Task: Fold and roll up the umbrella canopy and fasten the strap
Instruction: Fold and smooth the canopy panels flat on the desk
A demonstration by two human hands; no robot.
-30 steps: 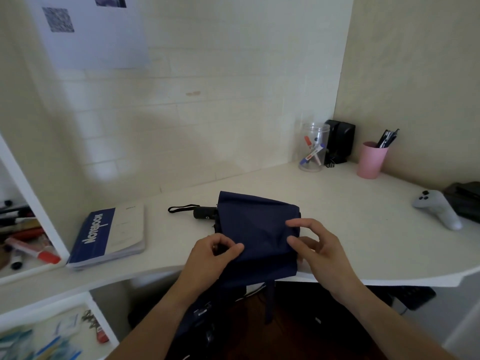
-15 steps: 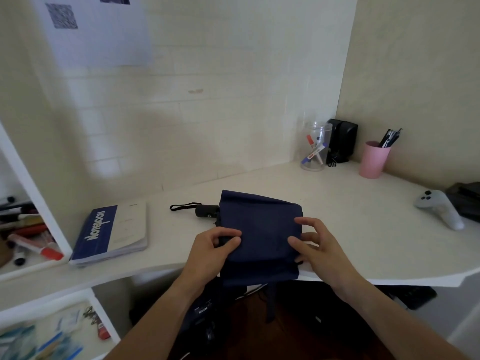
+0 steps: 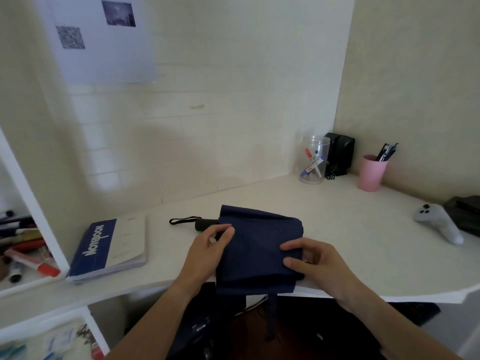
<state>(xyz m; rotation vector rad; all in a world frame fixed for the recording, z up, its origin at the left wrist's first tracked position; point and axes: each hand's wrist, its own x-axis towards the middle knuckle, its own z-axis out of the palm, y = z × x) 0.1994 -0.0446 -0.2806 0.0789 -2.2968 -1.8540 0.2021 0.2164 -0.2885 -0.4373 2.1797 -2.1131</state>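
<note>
A navy blue umbrella canopy (image 3: 257,237) lies flattened on the white desk (image 3: 337,229), its lower edge hanging over the front. The black handle (image 3: 205,224) with a wrist loop (image 3: 181,220) sticks out to the left. A navy strap (image 3: 272,315) dangles below the desk edge. My left hand (image 3: 207,250) pinches the canopy's left edge near the handle. My right hand (image 3: 314,263) grips the right edge, thumb and fingers on the fabric.
A blue and white notebook (image 3: 109,250) lies to the left. At the back right stand a clear jar of markers (image 3: 313,162), a black speaker (image 3: 340,157) and a pink pen cup (image 3: 371,172). A white controller (image 3: 439,224) lies at the right. Shelves stand at the left.
My right hand has shifted lower along the canopy's right edge and closed on the fabric. My left hand stays pinching the left edge. The camera has tilted slightly.
</note>
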